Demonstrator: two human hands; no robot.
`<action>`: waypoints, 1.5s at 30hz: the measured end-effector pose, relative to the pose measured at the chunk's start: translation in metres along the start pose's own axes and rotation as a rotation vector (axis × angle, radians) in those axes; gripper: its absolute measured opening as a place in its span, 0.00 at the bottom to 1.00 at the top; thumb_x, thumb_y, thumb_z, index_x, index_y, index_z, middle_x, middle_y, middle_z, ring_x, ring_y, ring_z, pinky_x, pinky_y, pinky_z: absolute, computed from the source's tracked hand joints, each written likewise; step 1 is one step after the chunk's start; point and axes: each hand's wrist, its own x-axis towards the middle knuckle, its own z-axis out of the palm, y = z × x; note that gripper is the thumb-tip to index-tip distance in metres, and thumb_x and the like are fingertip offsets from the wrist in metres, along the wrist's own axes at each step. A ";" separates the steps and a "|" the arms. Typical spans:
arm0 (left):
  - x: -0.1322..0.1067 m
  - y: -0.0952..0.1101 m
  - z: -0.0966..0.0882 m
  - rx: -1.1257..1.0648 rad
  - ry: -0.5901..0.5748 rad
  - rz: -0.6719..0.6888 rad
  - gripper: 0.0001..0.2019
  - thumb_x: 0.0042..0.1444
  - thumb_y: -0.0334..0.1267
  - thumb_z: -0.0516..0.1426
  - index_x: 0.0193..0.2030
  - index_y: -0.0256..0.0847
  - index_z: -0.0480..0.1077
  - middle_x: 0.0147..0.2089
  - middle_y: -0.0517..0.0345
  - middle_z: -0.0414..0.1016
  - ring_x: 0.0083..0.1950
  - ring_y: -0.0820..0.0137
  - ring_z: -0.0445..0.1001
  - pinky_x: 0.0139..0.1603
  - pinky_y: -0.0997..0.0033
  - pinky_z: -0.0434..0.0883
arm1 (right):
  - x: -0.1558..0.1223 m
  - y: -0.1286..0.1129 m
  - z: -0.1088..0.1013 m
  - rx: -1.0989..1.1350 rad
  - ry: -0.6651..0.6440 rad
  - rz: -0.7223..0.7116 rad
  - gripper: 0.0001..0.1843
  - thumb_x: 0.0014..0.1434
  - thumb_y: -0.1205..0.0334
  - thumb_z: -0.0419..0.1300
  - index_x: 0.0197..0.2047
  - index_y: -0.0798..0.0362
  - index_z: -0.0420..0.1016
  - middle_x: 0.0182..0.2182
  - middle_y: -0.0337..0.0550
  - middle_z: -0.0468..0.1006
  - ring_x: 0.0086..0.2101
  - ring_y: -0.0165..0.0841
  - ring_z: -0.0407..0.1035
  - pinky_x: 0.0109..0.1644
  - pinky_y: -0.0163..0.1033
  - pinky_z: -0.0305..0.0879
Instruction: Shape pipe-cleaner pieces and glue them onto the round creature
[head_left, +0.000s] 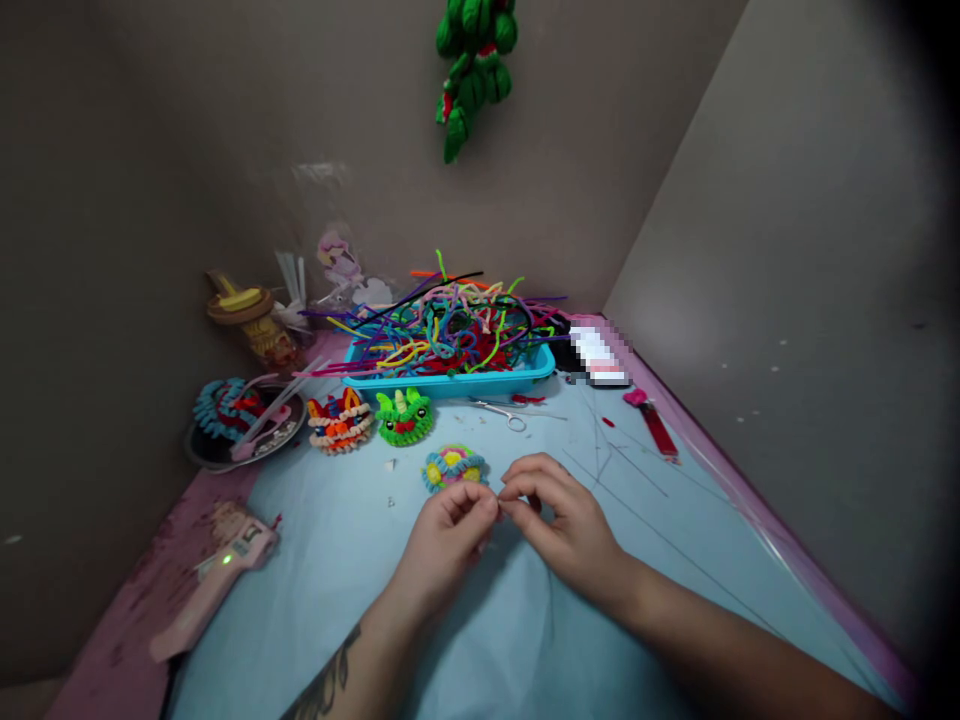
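My left hand [448, 540] and my right hand [559, 520] meet over the light blue mat [480, 620], fingertips pinched together on something too small to make out. Just beyond them lies a round pipe-cleaner piece in blue, pink and yellow [453, 468]. Farther back sit a green pipe-cleaner figure [404, 416] and an orange and red one [340, 421].
A blue tray [450, 383] heaped with coloured pipe cleaners stands at the back. Small scissors [504, 411] lie in front of it. A pink glue gun [210, 580] rests at the left, a dark plate [240, 430] behind it, a red tool [655, 422] at the right. Walls close both sides.
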 end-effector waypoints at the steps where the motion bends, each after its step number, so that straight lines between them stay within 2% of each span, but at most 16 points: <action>1: 0.000 0.001 0.001 -0.020 0.000 -0.013 0.16 0.50 0.49 0.60 0.27 0.37 0.65 0.17 0.69 0.56 0.18 0.82 0.49 0.19 0.80 0.48 | 0.000 0.000 0.000 0.002 0.007 -0.011 0.06 0.57 0.72 0.56 0.35 0.51 0.70 0.36 0.43 0.70 0.38 0.32 0.68 0.38 0.36 0.67; 6: -0.001 0.000 0.001 -0.070 -0.004 -0.042 0.15 0.49 0.47 0.61 0.27 0.37 0.65 0.17 0.70 0.55 0.18 0.83 0.48 0.18 0.80 0.46 | 0.000 -0.002 0.001 -0.049 0.065 -0.115 0.07 0.57 0.73 0.56 0.35 0.52 0.72 0.34 0.43 0.71 0.37 0.31 0.69 0.40 0.37 0.68; 11: 0.001 -0.004 0.001 -0.034 -0.004 -0.013 0.15 0.51 0.47 0.60 0.28 0.36 0.66 0.17 0.69 0.56 0.17 0.83 0.50 0.17 0.80 0.47 | -0.002 0.002 0.000 -0.126 0.105 -0.219 0.09 0.56 0.74 0.57 0.38 0.51 0.73 0.36 0.44 0.71 0.38 0.33 0.69 0.41 0.39 0.69; 18: 0.003 -0.009 0.001 -0.017 0.045 0.050 0.15 0.52 0.48 0.58 0.30 0.37 0.66 0.19 0.67 0.61 0.18 0.82 0.54 0.18 0.81 0.51 | -0.005 0.003 0.002 -0.176 0.081 -0.292 0.15 0.55 0.76 0.57 0.43 0.51 0.72 0.42 0.47 0.71 0.40 0.34 0.68 0.43 0.41 0.69; 26: 0.005 -0.012 0.000 0.007 0.103 0.099 0.14 0.54 0.48 0.57 0.32 0.37 0.67 0.20 0.66 0.64 0.17 0.83 0.56 0.18 0.82 0.53 | -0.005 0.003 0.002 -0.181 0.035 -0.246 0.18 0.57 0.74 0.55 0.50 0.50 0.71 0.45 0.48 0.71 0.44 0.35 0.68 0.45 0.41 0.69; 32: 0.006 -0.015 0.002 -0.045 0.087 0.084 0.14 0.54 0.48 0.56 0.30 0.38 0.64 0.20 0.67 0.62 0.16 0.83 0.55 0.17 0.82 0.52 | -0.003 0.000 0.001 -0.199 0.052 -0.264 0.17 0.58 0.74 0.54 0.49 0.49 0.72 0.42 0.47 0.73 0.41 0.34 0.69 0.44 0.41 0.70; 34: 0.006 -0.016 0.003 -0.038 0.090 0.079 0.14 0.54 0.48 0.56 0.30 0.38 0.64 0.19 0.68 0.61 0.16 0.83 0.54 0.17 0.82 0.51 | -0.002 0.000 0.002 -0.214 0.072 -0.232 0.15 0.58 0.72 0.55 0.46 0.49 0.74 0.40 0.46 0.73 0.41 0.35 0.70 0.44 0.41 0.70; 38: 0.005 -0.013 0.005 0.058 0.106 0.078 0.14 0.54 0.49 0.55 0.30 0.39 0.63 0.18 0.70 0.59 0.15 0.82 0.52 0.16 0.81 0.51 | -0.002 0.001 0.005 -0.233 0.101 -0.154 0.09 0.58 0.71 0.56 0.39 0.51 0.75 0.35 0.45 0.74 0.38 0.34 0.70 0.42 0.40 0.70; 45: 0.002 -0.007 0.009 0.232 0.185 0.167 0.12 0.55 0.46 0.54 0.30 0.39 0.64 0.21 0.68 0.59 0.20 0.79 0.55 0.21 0.78 0.55 | -0.004 0.000 0.004 -0.287 0.082 -0.166 0.10 0.58 0.72 0.55 0.40 0.51 0.74 0.34 0.45 0.73 0.36 0.34 0.69 0.41 0.41 0.69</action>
